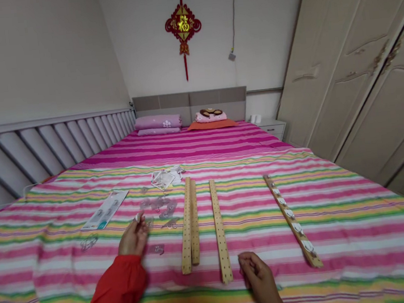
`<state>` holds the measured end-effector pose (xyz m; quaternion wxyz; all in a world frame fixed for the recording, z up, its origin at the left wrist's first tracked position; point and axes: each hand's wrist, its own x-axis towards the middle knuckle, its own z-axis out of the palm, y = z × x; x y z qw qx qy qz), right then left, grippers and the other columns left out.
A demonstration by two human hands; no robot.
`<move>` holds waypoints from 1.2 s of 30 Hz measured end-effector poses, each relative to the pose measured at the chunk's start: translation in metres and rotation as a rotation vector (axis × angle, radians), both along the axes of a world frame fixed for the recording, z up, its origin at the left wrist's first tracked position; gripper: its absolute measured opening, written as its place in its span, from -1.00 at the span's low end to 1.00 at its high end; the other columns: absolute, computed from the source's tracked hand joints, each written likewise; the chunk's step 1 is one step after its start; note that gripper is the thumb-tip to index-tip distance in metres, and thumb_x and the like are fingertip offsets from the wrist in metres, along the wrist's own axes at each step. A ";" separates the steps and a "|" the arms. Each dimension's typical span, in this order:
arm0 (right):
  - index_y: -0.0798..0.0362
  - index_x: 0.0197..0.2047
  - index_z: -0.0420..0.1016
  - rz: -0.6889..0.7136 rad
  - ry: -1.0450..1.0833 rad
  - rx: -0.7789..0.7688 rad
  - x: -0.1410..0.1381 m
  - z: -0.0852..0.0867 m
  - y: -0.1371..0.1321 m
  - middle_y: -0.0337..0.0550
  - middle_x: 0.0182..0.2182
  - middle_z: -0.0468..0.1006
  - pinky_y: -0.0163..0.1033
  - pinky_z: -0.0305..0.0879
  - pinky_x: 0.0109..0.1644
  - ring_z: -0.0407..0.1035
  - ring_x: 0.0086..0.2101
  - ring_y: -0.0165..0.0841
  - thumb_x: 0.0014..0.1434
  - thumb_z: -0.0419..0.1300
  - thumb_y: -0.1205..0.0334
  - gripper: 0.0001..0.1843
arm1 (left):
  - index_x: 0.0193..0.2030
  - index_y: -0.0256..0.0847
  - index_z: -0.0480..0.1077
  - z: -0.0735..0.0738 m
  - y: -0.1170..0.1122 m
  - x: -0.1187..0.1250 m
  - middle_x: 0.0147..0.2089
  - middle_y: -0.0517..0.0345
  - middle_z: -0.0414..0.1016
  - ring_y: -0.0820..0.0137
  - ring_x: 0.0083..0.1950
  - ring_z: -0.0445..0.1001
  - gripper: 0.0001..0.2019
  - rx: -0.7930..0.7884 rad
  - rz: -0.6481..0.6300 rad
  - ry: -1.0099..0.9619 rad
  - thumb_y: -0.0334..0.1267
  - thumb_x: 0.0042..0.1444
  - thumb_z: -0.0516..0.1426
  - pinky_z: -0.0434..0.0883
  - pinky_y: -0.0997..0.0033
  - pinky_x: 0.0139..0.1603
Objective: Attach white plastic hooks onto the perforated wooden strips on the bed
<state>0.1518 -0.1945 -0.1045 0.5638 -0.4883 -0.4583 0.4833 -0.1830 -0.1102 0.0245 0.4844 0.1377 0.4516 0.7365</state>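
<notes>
Currently, a small white piece (137, 218) is sitting at the fingertips of the person's left hand (133, 237), whose thumb and fingers are pinching it above the striped cloth (245, 214) on the bed. Counting from this hand, with twelve toward the headboard (167, 100), several clear packets (161, 202) are lying at two o'clock and another clear packet (157, 249) at four. A printed card (106, 210) is resting at half past ten, a thin tangled item (89, 242) at nine, and a white pile (167, 177) at half past one. At three, two perforated strips (187, 231) are lying side by side, with a single perforated strip (220, 232) beyond them.

The right hand (258, 276) is hovering or resting near that single strip, its fingers curling toward the thumb; whether they are gripping anything, one cannot tell. At half past one from it, a fourth strip (293, 221) is carrying a row of white pieces (297, 228).

Farther out, purple bedding (158, 122) is lying toward twelve, a red ornament (183, 23) is hanging above the headboard, and a wardrobe (342, 67) is standing toward two.
</notes>
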 end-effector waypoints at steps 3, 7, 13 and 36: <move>0.09 -0.34 0.39 0.000 0.040 -0.028 0.000 0.006 0.001 -0.37 -0.67 0.27 -0.40 -0.02 -0.67 0.07 -0.72 -0.53 0.00 0.23 -0.14 -0.58 | 0.00 -0.33 0.40 0.013 -0.023 0.020 -0.49 0.15 0.37 0.60 -0.55 0.29 -0.63 0.019 -0.232 -0.249 -0.54 0.11 -0.06 0.31 0.68 -0.57; 0.09 -0.38 0.40 -0.008 0.101 -0.068 -0.004 0.020 -0.001 -0.33 -0.66 0.35 -0.40 0.01 -0.67 0.11 -0.74 -0.53 -0.07 0.27 -0.17 -0.55 | 0.07 -0.32 0.37 0.015 -0.054 0.058 -0.48 0.16 0.36 0.61 -0.56 0.28 -0.61 -0.059 -0.436 -0.277 -0.51 0.09 0.00 0.31 0.66 -0.56; 0.10 -0.33 0.42 0.129 0.122 -0.061 -0.027 0.050 -0.015 -0.31 -0.62 0.39 -0.41 0.05 -0.65 0.14 -0.69 -0.53 -0.12 0.31 -0.14 -0.53 | -0.12 -0.29 0.51 -0.004 -0.089 0.117 -0.46 0.16 0.43 0.60 -0.51 0.33 -0.65 -0.143 -0.491 -0.036 -0.40 -0.13 0.25 0.31 0.63 -0.50; 0.07 -0.29 0.44 0.093 0.092 0.025 -0.043 0.081 -0.043 -0.37 -0.61 0.32 -0.41 0.05 -0.59 0.10 -0.63 -0.54 -0.13 0.37 -0.02 -0.59 | -0.28 -0.17 0.54 -0.039 -0.126 0.174 -0.55 0.15 0.44 0.37 -0.51 0.36 -0.71 -0.032 -0.612 0.650 -0.07 -0.12 0.20 0.34 0.42 -0.45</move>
